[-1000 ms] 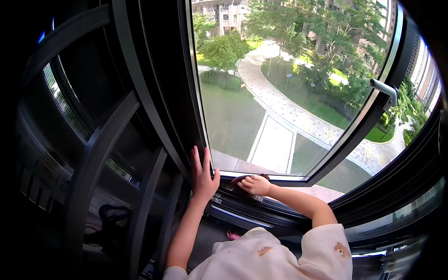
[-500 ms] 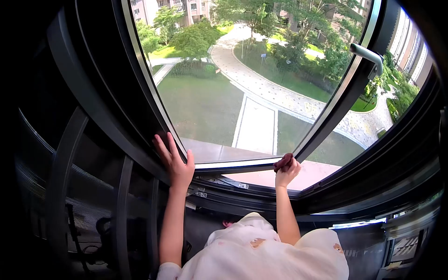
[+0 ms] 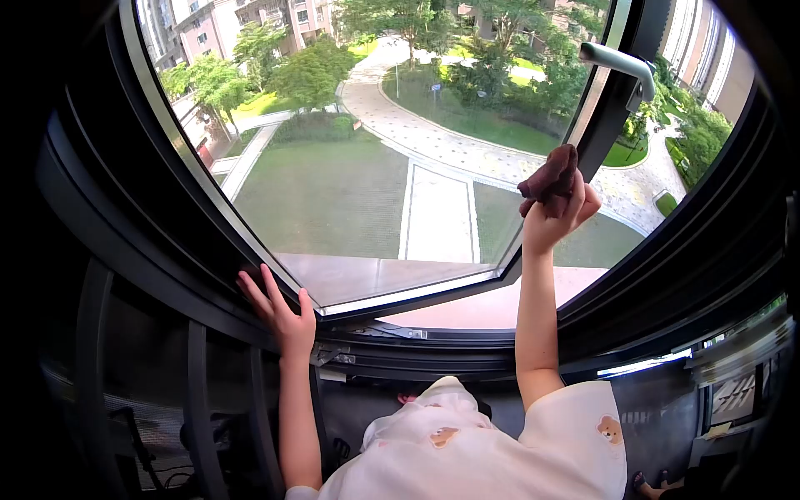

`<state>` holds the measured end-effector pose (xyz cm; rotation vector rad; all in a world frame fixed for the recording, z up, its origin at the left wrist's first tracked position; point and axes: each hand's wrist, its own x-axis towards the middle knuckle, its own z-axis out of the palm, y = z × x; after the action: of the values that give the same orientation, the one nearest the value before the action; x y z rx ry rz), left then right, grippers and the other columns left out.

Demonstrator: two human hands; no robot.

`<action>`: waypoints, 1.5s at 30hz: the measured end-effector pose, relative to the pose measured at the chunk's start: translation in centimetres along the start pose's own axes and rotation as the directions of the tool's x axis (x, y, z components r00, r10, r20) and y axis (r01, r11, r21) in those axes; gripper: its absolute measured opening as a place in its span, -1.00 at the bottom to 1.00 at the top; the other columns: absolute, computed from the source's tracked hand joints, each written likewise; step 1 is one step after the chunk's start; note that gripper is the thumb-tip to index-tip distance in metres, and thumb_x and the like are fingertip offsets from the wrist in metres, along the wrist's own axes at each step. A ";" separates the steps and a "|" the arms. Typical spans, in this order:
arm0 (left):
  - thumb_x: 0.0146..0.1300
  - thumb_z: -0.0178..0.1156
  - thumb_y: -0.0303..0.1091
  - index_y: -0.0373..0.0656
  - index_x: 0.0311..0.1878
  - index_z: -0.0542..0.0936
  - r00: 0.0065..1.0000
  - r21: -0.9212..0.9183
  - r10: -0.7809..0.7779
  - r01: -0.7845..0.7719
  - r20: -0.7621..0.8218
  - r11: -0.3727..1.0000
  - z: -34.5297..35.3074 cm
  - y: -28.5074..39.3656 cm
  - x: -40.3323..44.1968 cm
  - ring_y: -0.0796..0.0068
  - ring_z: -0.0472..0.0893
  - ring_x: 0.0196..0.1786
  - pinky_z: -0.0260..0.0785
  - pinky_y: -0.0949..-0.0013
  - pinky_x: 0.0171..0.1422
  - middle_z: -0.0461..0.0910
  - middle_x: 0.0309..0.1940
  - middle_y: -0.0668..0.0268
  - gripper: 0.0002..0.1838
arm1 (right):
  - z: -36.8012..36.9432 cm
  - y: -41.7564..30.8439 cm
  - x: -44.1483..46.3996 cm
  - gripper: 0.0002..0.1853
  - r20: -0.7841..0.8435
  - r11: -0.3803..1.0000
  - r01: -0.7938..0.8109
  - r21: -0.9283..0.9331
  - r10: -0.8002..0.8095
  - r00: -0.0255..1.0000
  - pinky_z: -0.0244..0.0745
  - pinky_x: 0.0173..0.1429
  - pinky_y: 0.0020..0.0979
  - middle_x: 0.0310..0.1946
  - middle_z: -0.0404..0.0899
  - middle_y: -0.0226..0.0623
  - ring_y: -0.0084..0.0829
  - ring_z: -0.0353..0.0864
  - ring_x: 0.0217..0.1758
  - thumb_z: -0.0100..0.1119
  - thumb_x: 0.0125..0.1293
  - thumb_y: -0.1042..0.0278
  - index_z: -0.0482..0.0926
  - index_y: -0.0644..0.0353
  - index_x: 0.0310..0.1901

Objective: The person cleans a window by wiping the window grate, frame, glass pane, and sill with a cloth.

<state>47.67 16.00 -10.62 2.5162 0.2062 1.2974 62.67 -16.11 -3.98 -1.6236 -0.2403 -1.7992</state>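
Note:
A dark maroon cloth (image 3: 552,179) is bunched in my right hand (image 3: 560,218), whose fingers are closed round it. That hand is raised at the right side of the open window sash (image 3: 602,133), close to its frame; whether the cloth touches the frame I cannot tell. My left hand (image 3: 283,321) lies with fingers spread against the dark frame near the sash's lower left corner. The glass pane (image 3: 333,208) spans the space between both hands. Above my right hand a silver window handle (image 3: 621,62) sticks out from the sash.
Dark vertical railing bars (image 3: 198,400) stand to the left. A metal hinge arm (image 3: 400,332) lies along the lower frame. Below outside are a lawn and a curved paved path (image 3: 450,142). Another person's foot (image 3: 646,487) shows at the lower right.
My right hand has moved up from the sash's bottom right corner along its right side, carrying the cloth. My left hand stays against the frame. The view has shifted somewhat.

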 end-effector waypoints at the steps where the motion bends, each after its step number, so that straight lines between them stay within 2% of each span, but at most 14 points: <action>1: -0.02 0.12 -0.43 -0.20 0.27 0.04 1.000 -0.005 -0.001 0.001 0.002 1.000 -0.1 0.0 0.0 -0.11 -0.23 0.34 -0.28 0.01 0.34 -0.28 0.30 -0.05 -0.25 | 0.3 -0.4 -0.2 -0.41 -0.004 0.999 0.030 0.013 -0.030 1.000 0.16 -0.04 -0.38 -0.24 0.19 -0.28 -0.35 0.22 -0.15 0.09 -0.29 0.76 0.39 0.19 -0.06; 5: -0.01 0.11 -0.42 -0.20 0.27 0.04 1.000 0.005 -0.006 0.006 -0.014 1.000 0.2 -0.1 0.0 -0.11 -0.22 0.34 -0.27 0.02 0.33 -0.28 0.30 -0.05 -0.26 | -2.6 -0.3 -10.7 -0.56 0.368 0.968 0.192 0.162 -0.240 0.898 0.21 -0.22 -0.36 -0.36 0.21 -0.33 -0.31 0.27 -0.29 0.28 -0.30 0.47 0.53 0.11 -0.22; 8: 0.00 0.10 -0.40 -0.20 0.27 0.04 0.999 0.031 -0.016 0.017 -0.031 0.999 0.4 0.3 0.1 -0.10 -0.22 0.34 -0.26 0.02 0.33 -0.27 0.30 -0.05 -0.26 | -5.0 -1.0 -18.2 -0.60 0.657 0.964 0.204 0.171 -0.265 0.706 0.23 -0.14 -0.35 -0.35 0.21 -0.44 -0.37 0.30 -0.25 0.14 -0.21 0.35 0.53 -0.28 -0.22; 11: 0.00 0.10 -0.41 -0.20 0.27 0.04 0.999 0.053 -0.027 0.028 -0.033 0.998 0.6 0.2 0.0 -0.10 -0.21 0.34 -0.26 0.02 0.33 -0.26 0.30 -0.05 -0.27 | -4.9 -1.3 -16.8 -0.56 0.633 0.979 0.198 0.041 -0.179 0.753 0.12 -0.13 -0.36 -0.35 0.22 -0.44 -0.40 0.28 -0.21 0.19 -0.29 0.28 0.53 -0.25 -0.21; 14: 0.01 0.09 -0.42 -0.20 0.27 0.04 0.999 0.050 0.005 -0.002 -0.049 0.999 0.5 0.1 0.1 -0.07 -0.20 0.34 -0.27 0.03 0.34 -0.25 0.30 -0.04 -0.27 | -2.7 -0.5 -9.6 -0.45 0.335 0.998 0.050 -0.033 -0.036 0.941 0.09 -0.13 -0.37 -0.32 0.21 -0.39 -0.36 0.23 -0.24 0.35 -0.42 0.39 0.53 -0.10 -0.19; 18: 0.02 0.09 -0.44 -0.19 0.28 0.03 0.999 0.035 -0.011 0.012 -0.032 0.999 0.2 0.3 0.0 -0.04 -0.19 0.35 -0.28 0.06 0.34 -0.25 0.31 -0.02 -0.27 | 1.3 -0.1 5.1 -0.47 -0.012 0.998 -0.064 0.027 0.064 0.998 0.14 -0.09 -0.38 -0.32 0.19 -0.27 -0.32 0.21 -0.23 0.06 -0.27 0.72 0.44 0.15 -0.12; 21: 0.01 0.09 -0.42 -0.18 0.27 0.06 1.000 0.020 -0.021 0.021 -0.024 1.000 0.1 0.3 0.0 -0.08 -0.20 0.34 -0.26 0.03 0.33 -0.24 0.31 -0.03 -0.28 | 2.2 -3.1 9.2 -0.43 -0.048 0.999 -0.023 0.040 0.025 0.999 0.19 -0.04 -0.40 -0.31 0.20 -0.25 -0.32 0.24 -0.22 -0.01 -0.28 0.78 0.42 0.18 -0.09; 24: 0.01 0.09 -0.42 -0.18 0.27 0.05 0.999 0.023 -0.033 0.034 -0.026 0.999 0.2 0.5 0.1 -0.07 -0.21 0.34 -0.27 0.03 0.33 -0.24 0.31 -0.02 -0.28 | 2.4 -5.5 4.4 -0.49 0.025 0.984 0.164 0.071 -0.166 0.986 0.25 -0.41 -0.47 -0.37 0.20 -0.31 -0.39 0.29 -0.42 0.17 -0.34 0.58 0.52 0.12 -0.16; 30: 0.03 0.08 -0.43 -0.18 0.26 0.11 0.997 0.100 0.005 0.003 -0.075 0.995 0.3 0.3 0.1 -0.04 -0.12 0.33 -0.21 0.06 0.33 -0.18 0.30 -0.01 -0.33 | -1.3 -6.1 -14.8 -0.55 0.549 0.774 0.479 0.413 -0.632 0.547 0.15 -0.30 -0.54 -0.40 0.22 -0.51 -0.56 0.29 -0.37 0.03 -0.11 0.29 0.46 -0.19 -0.06; 34: 0.02 0.07 -0.46 -0.13 0.21 0.21 0.995 0.193 0.027 -0.008 -0.096 0.981 0.4 -0.6 0.0 -0.07 -0.04 0.30 -0.10 0.04 0.30 -0.10 0.28 0.00 -0.39 | -2.4 -4.6 -14.3 -0.54 0.609 0.876 0.380 0.296 -0.480 0.631 0.04 -0.14 -0.49 -0.37 0.23 -0.51 -0.57 0.31 -0.32 0.09 -0.14 0.23 0.46 -0.29 -0.07; 37: 0.02 0.06 -0.48 -0.12 0.22 0.20 0.996 0.202 0.027 -0.010 -0.081 0.979 0.4 -0.9 -0.2 -0.08 -0.04 0.30 -0.10 0.03 0.30 -0.10 0.28 -0.01 -0.39 | -1.1 -3.4 -6.1 -0.53 0.424 0.925 0.355 0.135 -0.377 0.823 0.05 -0.14 -0.43 -0.36 0.22 -0.46 -0.46 0.29 -0.29 0.22 -0.31 0.28 0.54 -0.14 -0.18; 39: 0.02 0.06 -0.49 -0.12 0.22 0.19 0.997 0.177 -0.006 0.019 -0.077 0.984 0.6 -0.7 -0.3 -0.08 -0.05 0.30 -0.10 0.03 0.30 -0.10 0.28 -0.02 -0.39 | 0.3 -2.6 0.4 -0.45 0.218 0.989 0.146 -0.027 -0.137 0.966 0.08 -0.10 -0.41 -0.36 0.19 -0.33 -0.35 0.22 -0.24 0.19 -0.35 0.45 0.50 0.05 -0.12; 41: 0.02 0.05 -0.49 -0.12 0.23 0.17 0.997 0.156 -0.027 0.039 -0.078 0.987 0.8 -0.5 -0.1 -0.10 -0.07 0.31 -0.11 0.02 0.31 -0.13 0.28 -0.04 -0.38 | 2.2 -3.0 7.0 -0.50 0.011 0.989 -0.043 0.141 0.042 0.999 0.15 -0.01 -0.38 -0.30 0.20 -0.27 -0.32 0.23 -0.19 -0.06 -0.19 0.74 0.42 0.26 -0.08; 45: 0.01 0.08 -0.44 -0.14 0.24 0.14 0.995 0.127 -0.047 0.058 -0.088 0.990 0.9 0.0 0.0 -0.11 -0.11 0.32 -0.17 0.01 0.32 -0.15 0.28 -0.06 -0.34 | 3.6 -4.5 12.4 -0.56 -0.068 0.978 -0.135 0.162 0.147 0.987 0.19 0.05 -0.40 -0.29 0.21 -0.27 -0.35 0.28 -0.19 -0.08 -0.08 0.74 0.42 0.32 -0.07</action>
<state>48.42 15.80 -11.09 2.5446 0.3840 1.4138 63.19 -15.28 9.65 -1.4210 -0.2189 -1.6891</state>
